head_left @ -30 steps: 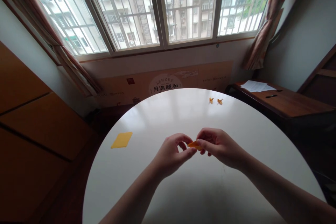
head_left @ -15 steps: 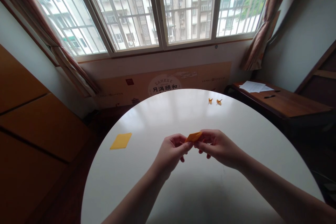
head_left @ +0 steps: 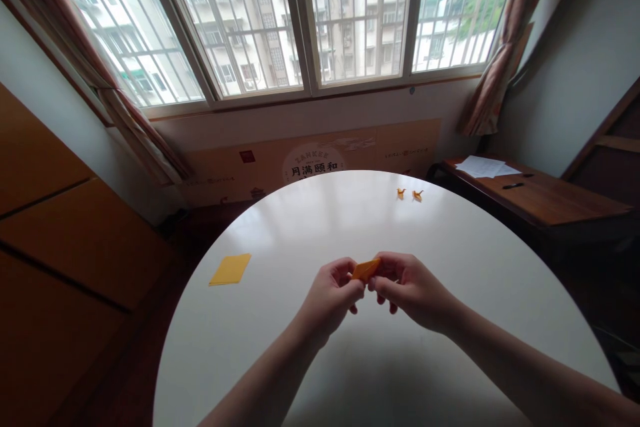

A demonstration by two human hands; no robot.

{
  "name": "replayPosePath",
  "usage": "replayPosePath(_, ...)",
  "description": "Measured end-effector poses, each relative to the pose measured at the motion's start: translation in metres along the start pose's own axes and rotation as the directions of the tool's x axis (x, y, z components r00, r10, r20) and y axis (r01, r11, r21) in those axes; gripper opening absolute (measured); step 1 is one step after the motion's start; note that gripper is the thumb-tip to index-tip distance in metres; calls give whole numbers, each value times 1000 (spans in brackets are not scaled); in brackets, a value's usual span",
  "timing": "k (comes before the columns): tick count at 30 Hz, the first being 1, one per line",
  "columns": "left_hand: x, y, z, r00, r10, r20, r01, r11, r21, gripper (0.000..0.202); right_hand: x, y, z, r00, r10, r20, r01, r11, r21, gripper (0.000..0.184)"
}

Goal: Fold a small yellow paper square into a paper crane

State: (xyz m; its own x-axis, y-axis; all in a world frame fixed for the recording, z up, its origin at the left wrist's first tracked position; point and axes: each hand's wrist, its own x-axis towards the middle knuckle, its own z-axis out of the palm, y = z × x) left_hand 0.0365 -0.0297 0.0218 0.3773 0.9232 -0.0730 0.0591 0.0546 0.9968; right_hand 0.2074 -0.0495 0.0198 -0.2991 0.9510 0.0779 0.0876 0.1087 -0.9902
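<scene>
Above the middle of the round white table (head_left: pixel 350 360), my left hand (head_left: pixel 330 297) and my right hand (head_left: pixel 413 290) meet fingertip to fingertip. Both pinch a small folded piece of orange paper (head_left: pixel 365 269), which pokes up between them. A flat sheet of yellow paper (head_left: pixel 231 269) lies near the table's left edge. Two tiny folded orange paper figures (head_left: pixel 409 194) stand side by side at the far right of the table.
A dark wooden desk (head_left: pixel 540 197) with white sheets (head_left: pixel 483 166) and a pen (head_left: pixel 513 185) stands to the right. Behind the table a cardboard box (head_left: pixel 313 160) leans under the barred window. Wooden cabinets (head_left: pixel 60 240) fill the left side.
The folded orange paper was lifted and turned between my fingertips, then lowered a little. My hands have closed in tighter around it and shifted slightly left.
</scene>
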Motion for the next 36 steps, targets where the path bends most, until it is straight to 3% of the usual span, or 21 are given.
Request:
replayPosePath(17, -2, 5, -2, 997, -71, 8, 71, 997, -19, 11, 1, 0, -9, 997, -8, -76, 10, 999, 32, 12)
replayPosePath(22, 0, 7, -7, 999, -31, -19, 32, 999, 14, 11, 4, -1, -17, 990, 5, -139, 5, 997, 75, 13)
replayPosePath(26, 0, 7, -10, 998, 57, 12, -57, 998, 32, 29, 6, 0, -18, 998, 33, -54, -29, 996, 82, 13)
replayPosePath(29, -2, 4, -9, 997, 62, 51, -68, 989, 133, 37, 5, 1, -14, 999, 40, 11, -41, 996, 74, 10)
replayPosePath(32, -3, 1, -6, 998, 57, 8, -57, 982, 182, 39, 4, 2, -11, 1000, 12, 22, -14, 995, 94, 9)
replayPosePath(36, -2, -1, -2, 995, 68, -68, -58, 989, 135, 41, 5, 4, -9, 999, -37, 12, 35, 993, 115, 24)
